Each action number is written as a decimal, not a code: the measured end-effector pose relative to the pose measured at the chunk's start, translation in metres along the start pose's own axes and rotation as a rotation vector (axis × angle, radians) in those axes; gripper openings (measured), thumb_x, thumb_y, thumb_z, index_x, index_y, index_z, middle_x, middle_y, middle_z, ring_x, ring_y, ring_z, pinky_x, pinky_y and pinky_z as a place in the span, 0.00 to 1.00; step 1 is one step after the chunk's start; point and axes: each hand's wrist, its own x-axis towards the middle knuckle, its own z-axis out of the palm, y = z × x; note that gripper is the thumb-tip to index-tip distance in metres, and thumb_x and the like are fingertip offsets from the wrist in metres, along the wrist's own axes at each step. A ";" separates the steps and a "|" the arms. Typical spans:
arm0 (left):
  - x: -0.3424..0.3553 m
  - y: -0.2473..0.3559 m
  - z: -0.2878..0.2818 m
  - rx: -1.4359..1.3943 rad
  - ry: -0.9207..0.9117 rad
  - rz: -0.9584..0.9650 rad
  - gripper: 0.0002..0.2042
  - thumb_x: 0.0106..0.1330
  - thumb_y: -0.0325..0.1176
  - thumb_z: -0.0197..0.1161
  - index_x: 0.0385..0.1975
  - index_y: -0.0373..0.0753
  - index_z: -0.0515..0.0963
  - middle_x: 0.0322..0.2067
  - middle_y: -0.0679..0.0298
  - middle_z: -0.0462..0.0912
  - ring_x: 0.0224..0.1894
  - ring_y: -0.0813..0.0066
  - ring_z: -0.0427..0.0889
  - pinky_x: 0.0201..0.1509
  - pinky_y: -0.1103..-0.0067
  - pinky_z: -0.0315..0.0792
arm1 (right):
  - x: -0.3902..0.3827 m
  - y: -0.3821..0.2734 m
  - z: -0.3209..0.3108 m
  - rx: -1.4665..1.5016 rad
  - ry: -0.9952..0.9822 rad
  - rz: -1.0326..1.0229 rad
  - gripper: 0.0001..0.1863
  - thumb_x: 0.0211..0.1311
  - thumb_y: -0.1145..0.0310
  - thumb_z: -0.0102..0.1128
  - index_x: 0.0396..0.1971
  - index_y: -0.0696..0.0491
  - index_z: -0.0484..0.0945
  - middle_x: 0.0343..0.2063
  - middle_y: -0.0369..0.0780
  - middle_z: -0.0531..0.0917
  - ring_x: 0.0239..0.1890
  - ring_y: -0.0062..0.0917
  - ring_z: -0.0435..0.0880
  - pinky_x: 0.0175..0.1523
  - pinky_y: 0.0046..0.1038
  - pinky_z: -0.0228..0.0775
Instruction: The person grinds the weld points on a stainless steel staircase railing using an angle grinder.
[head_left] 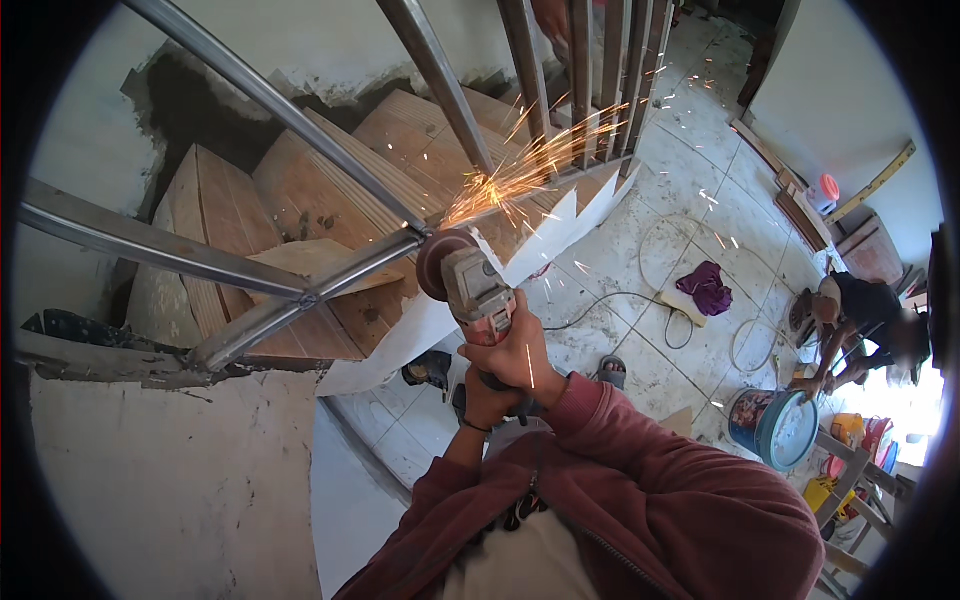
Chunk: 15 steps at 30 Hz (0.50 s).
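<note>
A wooden staircase [235, 205] climbs beside a rough plaster wall [300, 40], which is patched with dark grey cement along the steps, and pale, dirty floor tiles [625, 250] spread out below the stairs' outer edge. Along that edge runs a lower rail [365, 270] of bare, shiny metal tube, with square-looking uprights [440, 80] rising from it and weld marks at the joints. The grinder [475, 285], red and grey with a worn, dusty casing, is held up at this edge, its round brown disc [447, 262] against the metal by a joint; orange sparks [560, 155] spray along the rail toward the far uprights. The right hand [515, 345] is wrapped around the grinder's body, and the left hand [487, 402], a dark band at its wrist, is closed around the rear part, its fingers partly hidden. Both sleeves are soft maroon cloth. On the tiles lie a thin cable [600, 300] and a crumpled purple cloth [706, 288]. Near the floor's right side, another person [880, 320] bends over a blue-rimmed bucket [790, 430] with a colourful printed side, next to a wooden ladder [850, 475].
</note>
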 end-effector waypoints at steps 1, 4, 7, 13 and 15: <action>0.001 0.003 0.001 0.001 -0.001 0.003 0.37 0.34 0.36 0.75 0.51 0.33 0.70 0.46 0.56 0.79 0.48 0.66 0.79 0.53 0.72 0.71 | 0.001 0.000 0.000 -0.005 0.009 0.023 0.38 0.32 0.61 0.75 0.43 0.59 0.62 0.29 0.52 0.80 0.34 0.48 0.82 0.39 0.38 0.74; 0.000 0.007 0.005 -0.016 0.016 0.041 0.37 0.34 0.36 0.75 0.51 0.34 0.71 0.46 0.56 0.79 0.49 0.66 0.79 0.53 0.72 0.71 | 0.003 0.003 0.002 -0.013 -0.014 -0.021 0.38 0.32 0.61 0.75 0.42 0.59 0.62 0.29 0.52 0.80 0.33 0.48 0.82 0.39 0.38 0.74; -0.002 0.006 0.001 0.001 0.015 0.023 0.37 0.34 0.35 0.74 0.51 0.34 0.71 0.47 0.56 0.79 0.49 0.66 0.79 0.53 0.72 0.71 | 0.001 0.006 0.003 0.015 -0.002 -0.027 0.38 0.32 0.61 0.75 0.42 0.60 0.63 0.29 0.51 0.80 0.33 0.48 0.82 0.39 0.38 0.74; -0.002 0.021 0.003 0.034 0.038 0.033 0.37 0.34 0.36 0.73 0.51 0.34 0.71 0.46 0.56 0.79 0.49 0.65 0.80 0.53 0.72 0.71 | 0.003 0.004 0.002 0.034 -0.012 0.025 0.38 0.31 0.62 0.76 0.41 0.61 0.62 0.29 0.52 0.80 0.32 0.47 0.82 0.39 0.36 0.74; 0.000 0.019 0.002 0.082 0.014 0.051 0.37 0.34 0.37 0.73 0.51 0.34 0.70 0.46 0.56 0.79 0.49 0.65 0.80 0.53 0.72 0.71 | 0.004 0.003 0.002 0.037 -0.005 0.014 0.38 0.31 0.62 0.76 0.41 0.61 0.62 0.29 0.52 0.80 0.32 0.47 0.83 0.39 0.36 0.74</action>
